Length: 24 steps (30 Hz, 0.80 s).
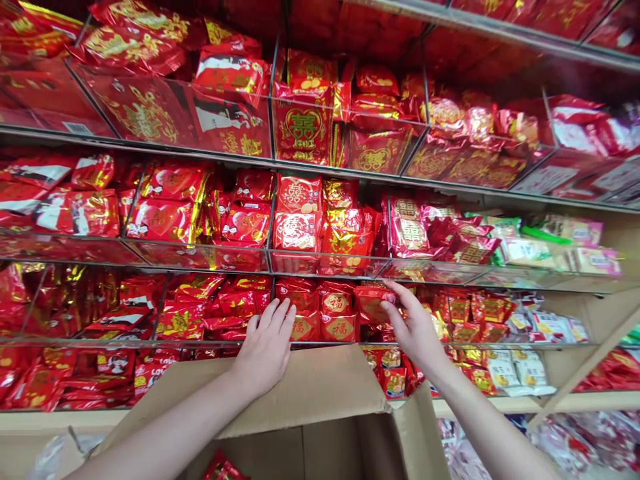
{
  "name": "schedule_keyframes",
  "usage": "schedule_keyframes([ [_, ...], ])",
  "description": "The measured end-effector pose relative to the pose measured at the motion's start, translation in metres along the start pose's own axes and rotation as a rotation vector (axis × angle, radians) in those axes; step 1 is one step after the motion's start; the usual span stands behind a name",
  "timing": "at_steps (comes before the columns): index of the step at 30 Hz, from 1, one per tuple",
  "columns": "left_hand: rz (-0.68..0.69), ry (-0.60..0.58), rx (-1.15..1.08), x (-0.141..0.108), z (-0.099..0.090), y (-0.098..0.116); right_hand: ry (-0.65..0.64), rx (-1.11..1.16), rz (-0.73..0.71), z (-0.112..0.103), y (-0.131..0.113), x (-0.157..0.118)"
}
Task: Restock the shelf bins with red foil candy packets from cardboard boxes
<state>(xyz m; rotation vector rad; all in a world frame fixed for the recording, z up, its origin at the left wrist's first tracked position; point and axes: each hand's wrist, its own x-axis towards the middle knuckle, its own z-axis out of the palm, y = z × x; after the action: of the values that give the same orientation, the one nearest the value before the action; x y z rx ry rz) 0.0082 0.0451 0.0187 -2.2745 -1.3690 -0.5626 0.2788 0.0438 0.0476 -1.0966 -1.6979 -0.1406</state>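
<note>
My right hand [416, 328] pinches a red candy packet [371, 304] by its right end, thumb in front and fingers on top, at a low shelf compartment. Just left of it, red packets with a gold diamond emblem [340, 327] stand in stacked rows. My left hand [267, 340] lies with fingers stretched out at the clear front edge of that compartment, fingertips by the leftmost packets. Below both hands is an opened cardboard box [320, 387], its flap reaching up under my left wrist. One red packet [223, 467] shows inside the box.
Clear dividers and front strips [330, 263] split the shelves into bins of red and gold packets. White packets [517, 370] and green-and-white ones [533, 250] sit to the right. A wooden upright [590, 350] stands at the right; plastic-wrapped goods [585, 443] lie underneath.
</note>
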Motion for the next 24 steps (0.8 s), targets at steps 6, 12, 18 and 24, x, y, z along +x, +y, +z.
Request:
schedule_keyframes([
  [6, 0.104, 0.029, -0.059, 0.005, -0.001, 0.014, -0.249, -0.357, -0.451, 0.015, -0.022, 0.016],
  [12, 0.078, 0.047, -0.096, 0.017, 0.006, 0.023, -0.415, -0.486, -0.590, 0.044, -0.028, 0.020],
  [18, 0.085, 0.013, -0.110, 0.023, 0.007, 0.027, -0.330, -0.406, -0.454, 0.069, -0.003, 0.020],
  [24, 0.086, 0.000, -0.084, 0.026, 0.009, 0.027, -0.214, -0.638, -0.336, 0.071, -0.004, 0.022],
])
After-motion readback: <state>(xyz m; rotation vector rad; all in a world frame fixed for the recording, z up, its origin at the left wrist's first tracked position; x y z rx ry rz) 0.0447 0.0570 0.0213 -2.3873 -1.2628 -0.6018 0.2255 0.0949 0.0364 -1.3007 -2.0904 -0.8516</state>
